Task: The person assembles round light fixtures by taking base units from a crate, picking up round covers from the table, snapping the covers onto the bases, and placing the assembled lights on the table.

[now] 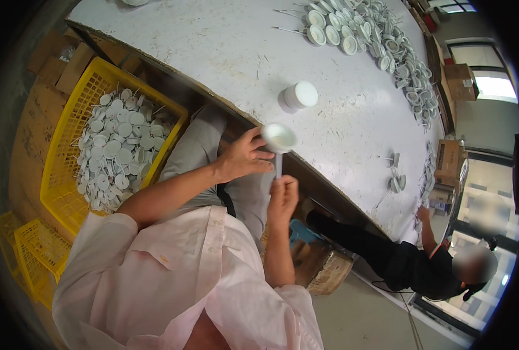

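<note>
A white cup-shaped piece (280, 139) is held up at the near edge of the white table (224, 64), its round mouth tilted upward. My left hand (245, 156) has its fingers around the left side of the cup. Below it hangs a pale, narrow tail (278, 165), blurred, and my right hand (284, 195) is closed on the lower end. Whether the tail is a wire bundle or a strip, I cannot tell. Just beyond, on the table, stands a short white cylinder (302, 95), apart from both hands.
Many white round pieces with thin tails are heaped (387, 52) on the far right of the table. A yellow basket (55, 186) full of similar pieces sits to my left. Smaller yellow baskets (41, 248) lie behind it. Another person (417, 268) in black works at the table's right end.
</note>
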{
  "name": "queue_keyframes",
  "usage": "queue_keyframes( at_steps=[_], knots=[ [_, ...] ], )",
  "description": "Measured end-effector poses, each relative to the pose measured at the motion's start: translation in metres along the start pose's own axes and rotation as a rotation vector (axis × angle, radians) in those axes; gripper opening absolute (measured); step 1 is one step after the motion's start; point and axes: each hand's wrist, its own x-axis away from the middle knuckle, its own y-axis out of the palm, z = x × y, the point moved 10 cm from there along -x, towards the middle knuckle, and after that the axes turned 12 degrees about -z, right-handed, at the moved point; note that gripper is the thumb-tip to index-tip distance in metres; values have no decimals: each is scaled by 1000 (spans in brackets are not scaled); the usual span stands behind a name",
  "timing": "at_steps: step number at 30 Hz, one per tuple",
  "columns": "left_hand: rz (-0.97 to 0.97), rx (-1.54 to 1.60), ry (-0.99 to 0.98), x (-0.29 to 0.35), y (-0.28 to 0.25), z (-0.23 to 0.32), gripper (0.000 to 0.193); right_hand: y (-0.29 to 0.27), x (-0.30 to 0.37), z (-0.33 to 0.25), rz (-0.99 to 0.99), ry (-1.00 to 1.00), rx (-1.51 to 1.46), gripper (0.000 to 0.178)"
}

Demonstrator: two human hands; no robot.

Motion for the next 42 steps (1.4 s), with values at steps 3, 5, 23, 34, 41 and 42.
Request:
queue_keyframes(
  at_steps=[3,5,23,34,41,42],
  knots=[
    [34,66,10,-6,5,9,57,27,7,5,-127,34,54,9],
    [187,-242,64,7,-19,20,57,35,-3,12,-212,93,101,10],
    [262,-559,21,56,-50,32,64,-44,-178,-14,114,239,-144,27],
    [154,-409,31,39,-25,39,68,-27,-118,-21,97,86,-523,10],
    [136,-390,9,29,-15,52,73,1,-91,-29,71,146,-463,13],
    [130,-425,15,28,-17,51,73,2,-88,-27,71,148,-466,13]
  ],
)
